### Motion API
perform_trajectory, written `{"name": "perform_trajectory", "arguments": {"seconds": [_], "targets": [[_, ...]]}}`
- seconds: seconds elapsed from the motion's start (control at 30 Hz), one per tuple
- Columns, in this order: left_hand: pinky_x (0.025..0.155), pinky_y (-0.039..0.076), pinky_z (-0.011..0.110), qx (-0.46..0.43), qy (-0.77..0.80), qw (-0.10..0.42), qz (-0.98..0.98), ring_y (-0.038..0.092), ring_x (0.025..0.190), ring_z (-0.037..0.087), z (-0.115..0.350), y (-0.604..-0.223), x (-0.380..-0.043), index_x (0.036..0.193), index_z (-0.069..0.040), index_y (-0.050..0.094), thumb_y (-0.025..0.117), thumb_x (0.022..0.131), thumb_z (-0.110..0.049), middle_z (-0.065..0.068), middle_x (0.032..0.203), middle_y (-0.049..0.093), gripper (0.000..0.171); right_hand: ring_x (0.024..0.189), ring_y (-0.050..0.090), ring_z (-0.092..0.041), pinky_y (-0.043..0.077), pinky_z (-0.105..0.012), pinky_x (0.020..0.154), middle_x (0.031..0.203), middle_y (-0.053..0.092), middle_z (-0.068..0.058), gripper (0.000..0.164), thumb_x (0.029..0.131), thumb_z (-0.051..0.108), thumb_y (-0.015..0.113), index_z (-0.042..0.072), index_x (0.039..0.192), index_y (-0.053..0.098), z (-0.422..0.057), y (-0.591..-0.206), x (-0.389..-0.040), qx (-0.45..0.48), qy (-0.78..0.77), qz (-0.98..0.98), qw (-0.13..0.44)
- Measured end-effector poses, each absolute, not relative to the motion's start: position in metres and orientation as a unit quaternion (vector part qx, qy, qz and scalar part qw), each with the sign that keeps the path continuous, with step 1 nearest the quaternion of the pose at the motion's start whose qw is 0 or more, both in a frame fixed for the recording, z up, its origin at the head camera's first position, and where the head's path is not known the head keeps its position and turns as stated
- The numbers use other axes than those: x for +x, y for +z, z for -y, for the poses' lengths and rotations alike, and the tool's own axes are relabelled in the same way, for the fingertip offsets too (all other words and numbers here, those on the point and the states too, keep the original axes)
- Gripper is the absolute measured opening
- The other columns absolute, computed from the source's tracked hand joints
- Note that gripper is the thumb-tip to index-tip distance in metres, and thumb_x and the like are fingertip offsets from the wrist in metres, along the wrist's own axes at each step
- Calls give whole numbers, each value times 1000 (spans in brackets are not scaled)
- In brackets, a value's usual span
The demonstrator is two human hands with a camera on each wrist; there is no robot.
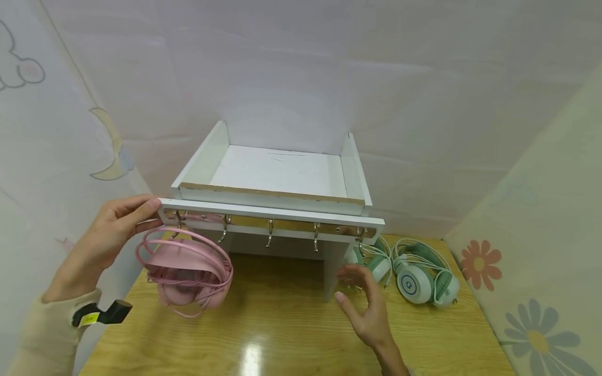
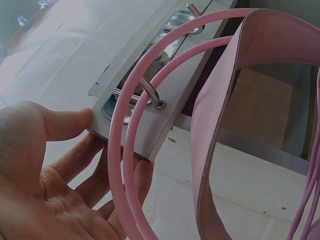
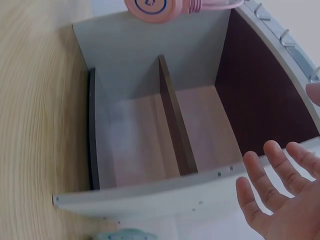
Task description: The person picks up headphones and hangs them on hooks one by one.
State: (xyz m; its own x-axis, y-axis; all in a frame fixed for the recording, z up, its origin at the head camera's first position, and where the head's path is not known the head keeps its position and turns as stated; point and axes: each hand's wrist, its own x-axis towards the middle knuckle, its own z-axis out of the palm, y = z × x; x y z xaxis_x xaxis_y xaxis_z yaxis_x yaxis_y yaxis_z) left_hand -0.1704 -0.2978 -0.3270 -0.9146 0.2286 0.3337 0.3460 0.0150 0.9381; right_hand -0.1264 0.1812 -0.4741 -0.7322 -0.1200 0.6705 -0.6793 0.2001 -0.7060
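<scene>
My left hand [image 1: 105, 235] holds the left end of a white hook rail [image 1: 291, 213], thumb on one face and fingers on the other. In the left wrist view the rail's corner [image 2: 145, 145] lies between thumb and fingers. Pink headphones [image 1: 188, 256] hang from the leftmost hook, their thin double band close to my fingers and their cable bundled around them. My right hand [image 1: 369, 308] is in the air near the right side of the white shelf unit [image 1: 282, 172], fingers relaxed and apart, holding nothing.
Two pairs of white and green headphones, one nearer the unit [image 1: 380, 267] and one farther right [image 1: 414, 284], lie on the wooden table [image 1: 282, 324]. Several metal hooks [image 1: 270, 232] line the rail. Fabric walls [image 1: 423, 104] enclose the back and sides.
</scene>
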Motion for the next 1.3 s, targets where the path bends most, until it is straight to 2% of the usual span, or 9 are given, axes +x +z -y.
{"name": "perform_trajectory", "arguments": {"seconds": [0.13,0.3,0.6,0.7,0.9,1.07,1.2,1.3], "targets": [[87,55,16,-199,-672,44,712,70,99,9,298,-327,-170,120,-8,71,48,105,0,-1,110,72,29,106,62,-30,51,-24,90,115,62,-26,54,80,-13,69,-5,131,54,-193,-474,-129,264,565,739,253],[87,55,16,-193,-672,43,714,70,99,8,297,-325,-171,119,-9,72,49,104,-1,-3,109,72,29,106,61,-26,50,-23,90,116,63,-19,54,80,-15,68,-5,130,54,-210,-474,-133,253,549,751,265],[87,56,18,-193,-675,38,712,70,100,8,296,-323,-173,119,-8,72,50,104,-2,-1,109,72,27,109,60,-27,50,-21,88,120,62,-17,52,81,-17,66,-9,131,53,-240,-469,-143,233,536,768,260],[88,56,19,-196,-677,36,709,70,100,8,297,-324,-173,119,-8,72,49,104,-1,-2,109,73,28,108,61,-25,50,-19,86,118,63,-15,49,83,-16,67,-8,129,54,-252,-468,-147,210,528,782,256],[88,56,19,-199,-675,31,709,69,102,8,297,-325,-171,119,-7,72,49,105,-1,-1,109,72,27,104,62,-21,49,-16,84,113,65,-18,44,85,-11,68,-4,126,59,-276,-471,-156,177,500,803,272],[88,56,20,-208,-675,29,707,69,103,8,296,-325,-170,120,-6,71,48,105,-1,-1,110,72,28,108,61,-21,48,-18,87,115,65,-16,43,85,-7,70,-3,127,59,-289,-472,-158,146,497,814,264],[88,56,20,-214,-680,30,701,69,102,8,297,-325,-170,120,-6,71,47,105,0,-1,110,72,29,108,61,-24,49,-20,86,116,64,-18,41,87,-5,70,-3,127,60,-298,-473,-163,126,496,817,265],[88,56,20,-217,-681,33,699,70,102,8,297,-325,-170,120,-6,71,47,105,1,-1,109,73,29,108,61,-24,50,-18,85,118,64,-12,39,89,-4,68,-4,127,59,-305,-477,-169,109,498,818,266]]}}
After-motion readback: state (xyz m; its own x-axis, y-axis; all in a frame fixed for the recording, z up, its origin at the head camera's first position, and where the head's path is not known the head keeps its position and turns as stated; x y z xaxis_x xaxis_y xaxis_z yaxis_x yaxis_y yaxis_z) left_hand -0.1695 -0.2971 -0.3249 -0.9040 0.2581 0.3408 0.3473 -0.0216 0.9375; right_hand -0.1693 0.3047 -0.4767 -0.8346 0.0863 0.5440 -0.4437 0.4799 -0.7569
